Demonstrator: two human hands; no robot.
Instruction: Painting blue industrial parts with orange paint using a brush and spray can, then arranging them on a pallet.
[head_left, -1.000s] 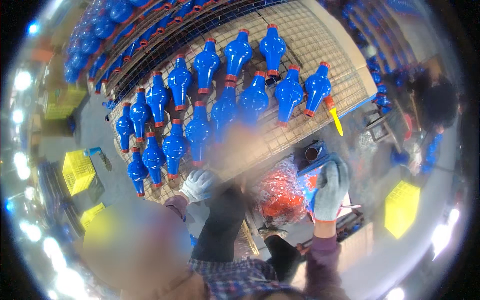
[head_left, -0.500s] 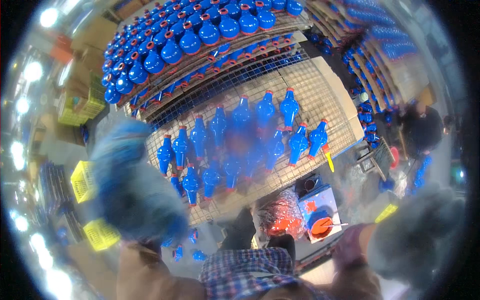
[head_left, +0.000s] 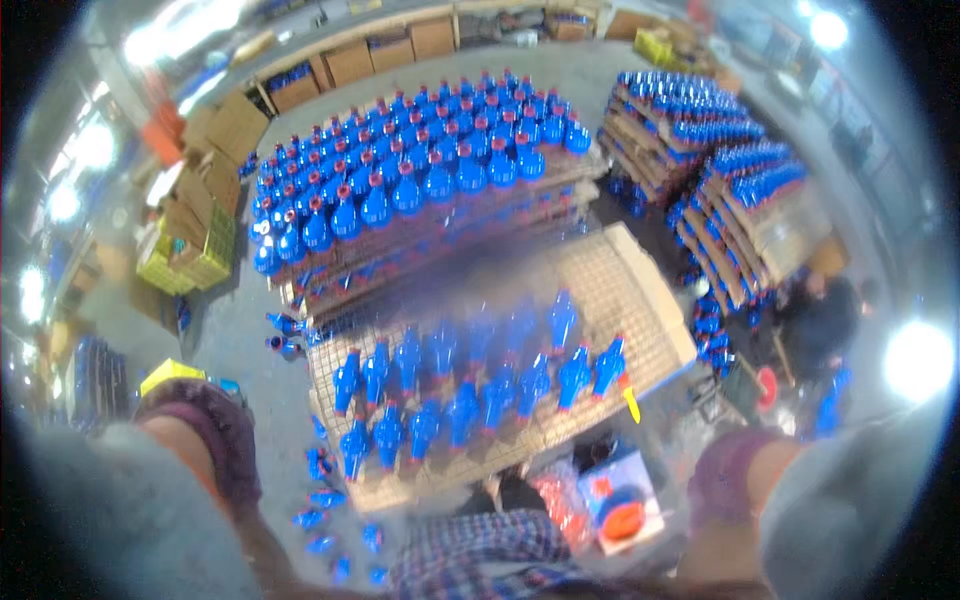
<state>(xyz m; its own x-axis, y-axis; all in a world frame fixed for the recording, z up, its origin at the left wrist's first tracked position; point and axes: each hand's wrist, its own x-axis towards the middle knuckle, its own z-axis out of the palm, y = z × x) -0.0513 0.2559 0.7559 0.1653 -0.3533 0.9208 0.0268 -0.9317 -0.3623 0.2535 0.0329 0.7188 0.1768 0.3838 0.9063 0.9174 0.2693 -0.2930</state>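
Note:
My left hand [head_left: 105,510] is in a pale glove, raised at the lower left close to the camera; its fingers are smeared and lost at the dark rim. A purple cuff [head_left: 200,425] sits at that wrist. At the lower right, my right hand [head_left: 850,500] is likewise gloved, raised and blurred, so its fingers cannot be made out. Both hands are apart from the board [head_left: 650,345] between them. On that board, over a wire grid, lie two rows of glossy blue bulb-shaped parts [head_left: 462,412] with red ends. A yellow-handled tool [head_left: 630,400] lies at its right edge.
A tall stack of boards bears upright blue parts [head_left: 405,195] beyond. More loaded stacks [head_left: 745,215] stand right. Near my lap are a red paint pot [head_left: 624,518] and a plastic bag [head_left: 562,505]. Loose blue parts [head_left: 318,463] lie on the floor; a yellow crate [head_left: 190,262] stands left.
The view has tipped up, showing more of the room. My left hand has moved from beside the board out to the lower left. My right hand stays raised at the right.

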